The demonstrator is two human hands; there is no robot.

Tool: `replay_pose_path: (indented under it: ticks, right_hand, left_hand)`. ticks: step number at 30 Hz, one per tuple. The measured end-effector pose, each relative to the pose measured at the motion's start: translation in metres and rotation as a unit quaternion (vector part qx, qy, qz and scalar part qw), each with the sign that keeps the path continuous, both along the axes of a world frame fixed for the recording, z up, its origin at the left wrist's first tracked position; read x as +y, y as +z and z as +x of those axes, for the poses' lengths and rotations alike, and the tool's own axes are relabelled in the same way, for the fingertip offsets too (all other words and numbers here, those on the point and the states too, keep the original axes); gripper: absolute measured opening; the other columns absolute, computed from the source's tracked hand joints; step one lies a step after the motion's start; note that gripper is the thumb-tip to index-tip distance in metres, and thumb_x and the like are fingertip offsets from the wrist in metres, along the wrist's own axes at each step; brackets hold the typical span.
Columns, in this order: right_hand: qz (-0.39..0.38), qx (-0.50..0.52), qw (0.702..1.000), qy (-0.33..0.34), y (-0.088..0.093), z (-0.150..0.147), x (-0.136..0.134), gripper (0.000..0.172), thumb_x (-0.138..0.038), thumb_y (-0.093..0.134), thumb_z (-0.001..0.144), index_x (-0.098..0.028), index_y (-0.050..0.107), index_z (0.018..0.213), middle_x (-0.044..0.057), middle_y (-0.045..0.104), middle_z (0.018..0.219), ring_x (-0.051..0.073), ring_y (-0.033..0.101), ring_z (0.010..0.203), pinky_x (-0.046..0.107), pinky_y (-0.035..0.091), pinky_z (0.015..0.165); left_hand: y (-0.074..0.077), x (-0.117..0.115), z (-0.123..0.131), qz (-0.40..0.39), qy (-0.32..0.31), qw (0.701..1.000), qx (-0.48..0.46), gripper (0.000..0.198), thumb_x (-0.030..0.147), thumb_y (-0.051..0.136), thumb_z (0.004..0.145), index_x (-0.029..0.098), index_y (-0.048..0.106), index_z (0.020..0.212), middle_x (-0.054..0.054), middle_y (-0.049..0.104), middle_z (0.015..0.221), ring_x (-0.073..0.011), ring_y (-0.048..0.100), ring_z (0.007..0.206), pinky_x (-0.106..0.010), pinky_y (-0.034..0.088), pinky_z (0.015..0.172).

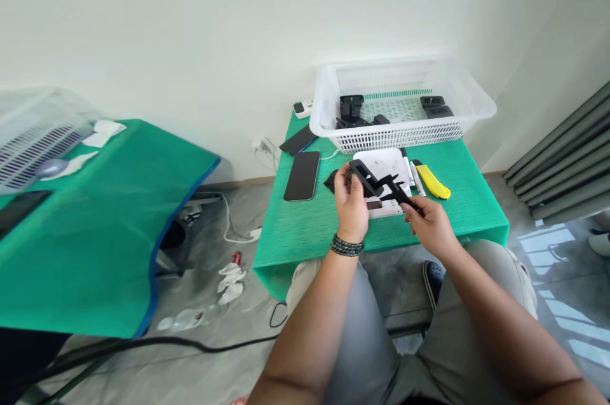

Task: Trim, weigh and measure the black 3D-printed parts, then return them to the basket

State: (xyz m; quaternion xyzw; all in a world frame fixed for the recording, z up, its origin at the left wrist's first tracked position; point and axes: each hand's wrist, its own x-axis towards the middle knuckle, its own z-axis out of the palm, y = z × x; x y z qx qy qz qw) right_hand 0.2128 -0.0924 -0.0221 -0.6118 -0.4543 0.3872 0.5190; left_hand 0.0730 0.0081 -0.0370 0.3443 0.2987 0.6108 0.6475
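Observation:
My left hand (350,201), with a dark beaded bracelet at the wrist, is closed on a black rectangular plastic frame (363,177) with a long opening in it. A black caliper (396,191) is gripped in my right hand (427,222), its jaws close to the right end of the frame. Whether the jaws touch it I cannot tell. Underneath both hands lies a white flat scale (379,157) with a small dark display, partly covered. To its right are a white marker (417,178) and a yellow utility knife (433,182).
Behind the scale stands a white plastic basket (405,131) with several black parts. A phone (302,176) and another dark device (298,139) lie left on the green-covered table (286,233). Another green-covered table (109,220) stands left. A black cable (190,343) crosses below.

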Motion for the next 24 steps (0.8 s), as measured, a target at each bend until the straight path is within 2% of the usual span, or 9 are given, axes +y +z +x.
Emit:
replay_pose_path:
  ticks: [2,3,6,8,11,16,21,24]
  right_hand:
    - [0.008,-0.021,1.000,-0.017,0.002,0.004,0.001,0.034,-0.051,0.065,0.089,-0.022,0.060,0.072,-0.002,0.053,0.058,0.012,0.044,0.048,0.027,0.033,0.046]
    - [0.011,-0.031,0.999,-0.021,0.003,0.007,0.001,0.035,-0.051,0.064,0.090,-0.022,0.058,0.070,-0.003,0.052,0.057,0.012,0.043,0.049,0.027,0.032,0.047]
    - [0.028,-0.073,0.997,-0.021,0.004,0.012,0.001,0.035,-0.048,0.063,0.090,-0.022,0.056,0.068,-0.003,0.049,0.056,0.013,0.042,0.051,0.027,0.031,0.050]
    - [0.050,-0.112,0.992,-0.010,0.005,0.013,0.000,0.032,-0.046,0.061,0.091,-0.022,0.058,0.070,-0.002,0.051,0.057,0.013,0.043,0.054,0.028,0.032,0.053]
    - [0.079,-0.159,0.984,0.008,0.007,0.010,-0.002,0.030,-0.043,0.058,0.093,-0.021,0.060,0.074,-0.001,0.053,0.060,0.015,0.044,0.057,0.029,0.032,0.055]
    - [0.104,-0.214,0.971,0.031,0.006,0.006,-0.001,0.025,-0.033,0.054,0.095,-0.022,0.056,0.074,0.001,0.055,0.065,0.017,0.048,0.062,0.029,0.033,0.059]
    - [0.121,-0.238,0.962,0.053,0.003,0.007,0.000,0.018,-0.025,0.050,0.096,-0.023,0.053,0.078,0.003,0.056,0.071,0.019,0.051,0.066,0.030,0.036,0.062]
    - [0.121,-0.238,0.962,0.063,0.002,0.007,-0.001,0.017,-0.023,0.050,0.096,-0.023,0.053,0.080,0.003,0.056,0.072,0.019,0.050,0.066,0.030,0.037,0.063]
  left_hand:
    - [0.007,0.004,-0.002,-0.029,0.042,0.997,-0.051,0.028,0.046,0.078,0.091,0.026,0.065,0.106,0.001,0.075,0.100,-0.0130,0.073,0.090,-0.022,0.057,0.074]
    - [0.011,0.007,-0.005,-0.058,0.043,0.995,-0.072,0.024,0.044,0.076,0.092,0.023,0.065,0.098,0.002,0.073,0.091,-0.0128,0.072,0.080,-0.021,0.056,0.066]
    - [0.024,0.013,-0.015,-0.157,-0.051,0.981,-0.102,0.028,0.038,0.067,0.097,0.020,0.059,0.078,0.003,0.062,0.065,-0.0110,0.059,0.052,-0.020,0.044,0.045]
    - [0.030,0.013,-0.019,-0.205,-0.125,0.966,-0.100,0.032,0.037,0.063,0.097,0.019,0.055,0.071,0.004,0.055,0.056,-0.0103,0.051,0.043,-0.019,0.035,0.037]
    - [0.034,0.006,-0.019,-0.243,-0.169,0.953,-0.065,0.030,0.034,0.059,0.098,0.017,0.060,0.074,0.002,0.053,0.053,-0.0108,0.049,0.040,-0.018,0.030,0.033]
    - [0.031,-0.002,-0.010,-0.267,-0.167,0.949,-0.019,0.024,0.030,0.055,0.098,0.014,0.067,0.085,-0.002,0.061,0.060,-0.0133,0.057,0.044,-0.019,0.031,0.032]
    - [0.025,-0.001,-0.010,-0.230,-0.205,0.951,-0.016,0.023,0.028,0.052,0.097,0.016,0.065,0.082,0.001,0.054,0.054,-0.0091,0.041,0.035,-0.018,0.026,0.032]
    - [0.024,0.000,-0.011,-0.221,-0.208,0.953,-0.011,0.022,0.030,0.056,0.096,0.017,0.063,0.080,0.002,0.052,0.053,-0.0090,0.041,0.036,-0.018,0.025,0.032]
